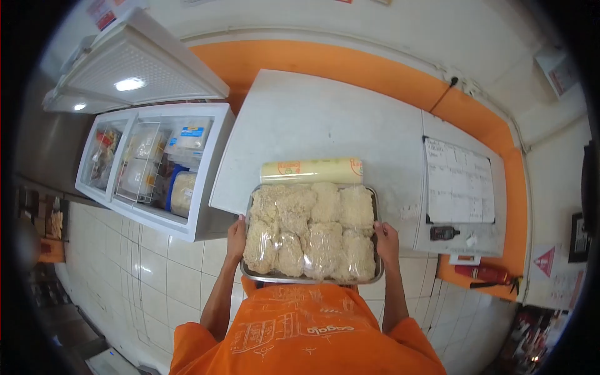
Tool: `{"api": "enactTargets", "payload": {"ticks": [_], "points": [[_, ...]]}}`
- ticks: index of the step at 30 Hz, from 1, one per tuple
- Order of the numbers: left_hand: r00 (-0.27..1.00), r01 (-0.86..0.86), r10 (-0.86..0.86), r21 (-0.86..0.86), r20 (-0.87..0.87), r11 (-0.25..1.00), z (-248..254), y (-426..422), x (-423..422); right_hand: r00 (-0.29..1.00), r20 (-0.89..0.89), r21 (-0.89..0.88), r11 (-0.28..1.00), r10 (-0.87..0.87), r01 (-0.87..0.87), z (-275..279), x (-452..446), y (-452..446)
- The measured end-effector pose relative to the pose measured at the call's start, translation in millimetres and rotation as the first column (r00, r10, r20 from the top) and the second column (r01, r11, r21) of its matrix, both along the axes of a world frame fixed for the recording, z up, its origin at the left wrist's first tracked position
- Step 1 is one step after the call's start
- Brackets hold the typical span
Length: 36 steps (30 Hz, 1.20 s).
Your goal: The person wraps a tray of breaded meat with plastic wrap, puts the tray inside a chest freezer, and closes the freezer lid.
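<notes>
Between the left grip (237, 237) and right grip (386, 240), both clasping its sides, the loaded tray (269, 279) looks stiff, fairly heavy, best held by those edges.

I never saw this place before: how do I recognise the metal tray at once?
Find the big white table. At its near edge, the left hand and right hand hold the metal tray by its sides. Unlike the pale yellow roll just beyond, it carries rough beige pieces under clear film.
</notes>
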<state>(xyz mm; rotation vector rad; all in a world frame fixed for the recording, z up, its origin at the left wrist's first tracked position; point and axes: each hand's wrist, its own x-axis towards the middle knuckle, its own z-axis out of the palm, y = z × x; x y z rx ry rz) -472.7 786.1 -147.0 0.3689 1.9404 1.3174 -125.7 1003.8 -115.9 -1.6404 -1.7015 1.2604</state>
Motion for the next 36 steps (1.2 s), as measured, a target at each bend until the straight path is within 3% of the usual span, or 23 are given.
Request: {"api": "enactTargets", "payload": {"ticks": [2,5,8,12,19,20,21,23,25,26,27,29,30,31,32,33,36], "points": [[0.997,0.041,-0.039,0.022,-0.068,0.999,-14.9,-3.6,-6.7,0.996,0.072,0.042,0.998,0.048,-0.051,-17.2,5.0,-0.4],[1.000,-0.010,0.011,0.065,-0.029,0.998,30.4,11.5,3.4,1.000,0.014,-0.013,1.000,0.017,-0.017,-15.9,2.6,-4.7],[0.983,0.085,-0.086,-0.012,-0.160,0.996,-15.2,4.5,-16.5,0.999,-0.037,-0.004,1.000,-0.019,0.019,-40.3,-2.8,-4.7],[0.966,0.101,-0.096,0.005,-0.240,0.995,-27.1,22.6,-19.9,0.997,-0.071,0.052,0.998,-0.022,0.026,-112.2,-2.3,5.0],[0.982,0.048,-0.027,0.109,-0.190,0.993,-62.3,33.6,-19.6,0.993,-0.076,0.007,0.996,-0.085,0.086,-112.7,-12.1,3.3],[0.981,0.052,-0.032,0.105,-0.191,0.993,-65.1,33.1,-23.2,0.997,0.034,0.076,0.995,-0.072,0.069,-113.2,-10.9,6.8],[0.976,0.078,-0.064,0.059,-0.209,0.995,-71.8,32.2,-28.5,0.987,0.146,0.143,0.989,-0.063,0.042,-114.6,-10.7,10.0],[0.971,0.100,-0.096,0.008,-0.220,0.995,-72.9,30.5,-37.3,0.988,0.116,0.202,0.976,-0.102,0.077,-103.5,-24.6,29.8],[0.956,0.111,-0.172,-0.250,-0.236,0.962,-64.0,43.4,-52.1,0.989,0.093,0.274,0.958,-0.114,0.085,-94.4,-45.7,68.2],[0.941,0.090,-0.141,-0.175,-0.307,0.980,-74.4,56.5,-64.9,0.990,0.105,0.282,0.958,-0.091,0.058,-90.1,-59.0,90.4],[0.922,0.073,-0.105,-0.097,-0.374,0.993,-84.4,73.5,-78.1,0.997,0.078,0.171,0.985,-0.024,0.010,-81.5,-73.3,112.2],[0.807,0.123,-0.140,-0.068,-0.574,0.990,-58.9,122.6,-92.4,0.999,0.030,-0.088,0.995,0.039,-0.036,-59.4,-107.0,148.9],[0.831,0.145,-0.142,-0.036,-0.538,0.989,-57.5,150.4,-101.8,0.999,0.017,-0.231,0.972,0.035,-0.030,-50.7,-122.8,162.0],[0.853,0.164,-0.145,-0.005,-0.501,0.986,-57.1,174.6,-110.4,0.999,0.017,-0.225,0.974,0.043,-0.038,-58.4,-130.7,172.7],[0.953,0.180,-0.193,-0.075,-0.232,0.981,-45.9,197.3,-115.7,0.991,-0.128,-0.329,0.944,-0.021,-0.023,-78.0,-138.5,182.9],[0.976,0.215,-0.209,-0.132,0.054,0.968,-34.8,213.0,-119.2,0.959,-0.266,-0.429,0.903,-0.097,-0.028,-86.7,-147.1,191.5],[0.983,0.174,-0.171,-0.052,0.059,0.983,-51.8,235.5,-125.2,0.906,-0.419,-0.295,0.953,-0.057,-0.076,-66.5,-146.3,182.0]]}}
